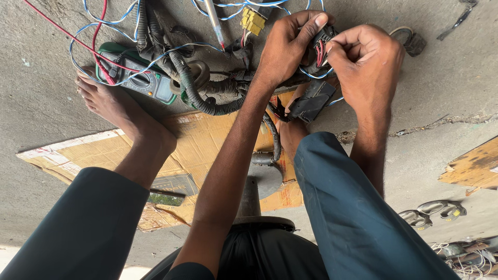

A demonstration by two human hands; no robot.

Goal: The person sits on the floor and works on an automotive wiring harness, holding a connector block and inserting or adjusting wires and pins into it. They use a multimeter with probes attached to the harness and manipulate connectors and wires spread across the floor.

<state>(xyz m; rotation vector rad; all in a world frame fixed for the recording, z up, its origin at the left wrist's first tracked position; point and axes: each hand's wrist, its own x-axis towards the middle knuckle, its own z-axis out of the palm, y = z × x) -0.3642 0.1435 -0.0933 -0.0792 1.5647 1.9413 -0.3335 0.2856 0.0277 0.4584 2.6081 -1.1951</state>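
My left hand (288,44) and my right hand (365,62) are close together at the top of the view. Both pinch a small black plug connector (322,37) with red wires (320,53) running out of it. The connector belongs to a wire harness in black corrugated tubing (194,93) that lies on the concrete floor. Just below my hands hangs a larger black connector block (311,101). A yellow connector (252,21) sits to the left of my left hand, among thin blue wires.
A green multimeter (142,78) with red and blue leads lies at upper left by my bare foot (116,106). Flattened cardboard (207,140) is under my legs. Another cardboard piece (474,166) and metal clamps (433,212) lie at right.
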